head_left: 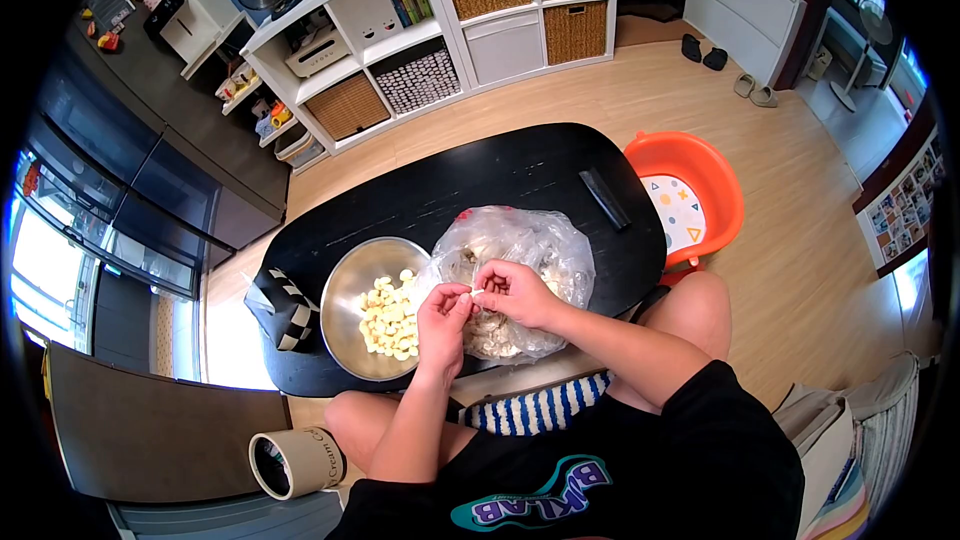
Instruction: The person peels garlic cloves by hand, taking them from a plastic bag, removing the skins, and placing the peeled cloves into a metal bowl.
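My left hand (442, 325) and my right hand (515, 295) meet over the near side of a clear plastic bag (555, 240). Fingertips of both hands pinch a small pale piece, which looks like a garlic clove (476, 292); the fingers cover most of it. Inside the bag lie unpeeled garlic and papery skins (497, 337), partly hidden by my right hand and forearm. Left of my hands stands a steel bowl (343, 285), with many peeled garlic cloves (388, 320) heaped toward its right side.
The black oval table (430, 165) also bears a dark bar-shaped object (604, 200) at right and a checkered pouch (290, 310) at left. Beyond its right end is an orange tub (725, 190). A cream bin (310, 462) stands on the floor near my leg.
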`<action>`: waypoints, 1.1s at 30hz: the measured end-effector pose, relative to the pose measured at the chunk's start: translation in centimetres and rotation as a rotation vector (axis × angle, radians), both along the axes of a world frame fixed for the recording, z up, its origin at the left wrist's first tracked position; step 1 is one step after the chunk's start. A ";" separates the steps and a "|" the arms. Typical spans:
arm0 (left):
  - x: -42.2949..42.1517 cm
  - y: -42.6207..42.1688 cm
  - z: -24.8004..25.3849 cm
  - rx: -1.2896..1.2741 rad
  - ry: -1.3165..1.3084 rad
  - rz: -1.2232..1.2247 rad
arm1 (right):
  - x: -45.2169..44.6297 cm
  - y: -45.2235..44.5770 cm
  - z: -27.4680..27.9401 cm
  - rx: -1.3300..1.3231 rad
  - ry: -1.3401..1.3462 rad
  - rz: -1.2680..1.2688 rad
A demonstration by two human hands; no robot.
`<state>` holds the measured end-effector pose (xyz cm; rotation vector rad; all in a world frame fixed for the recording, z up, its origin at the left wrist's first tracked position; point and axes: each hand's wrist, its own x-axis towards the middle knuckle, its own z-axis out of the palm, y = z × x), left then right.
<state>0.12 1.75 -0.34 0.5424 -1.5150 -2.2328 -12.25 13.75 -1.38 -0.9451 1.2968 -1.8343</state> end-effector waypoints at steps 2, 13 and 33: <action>0.0 0.0 0.0 -0.003 -0.007 0.004 | 0.0 0.0 0.1 0.003 0.014 0.000; -0.1 0.0 -0.1 -0.030 -0.035 0.043 | 0.1 0.0 0.0 0.024 0.087 -0.001; -0.1 0.1 0.1 0.002 -0.019 0.033 | 0.2 0.8 1.4 0.097 0.206 -0.009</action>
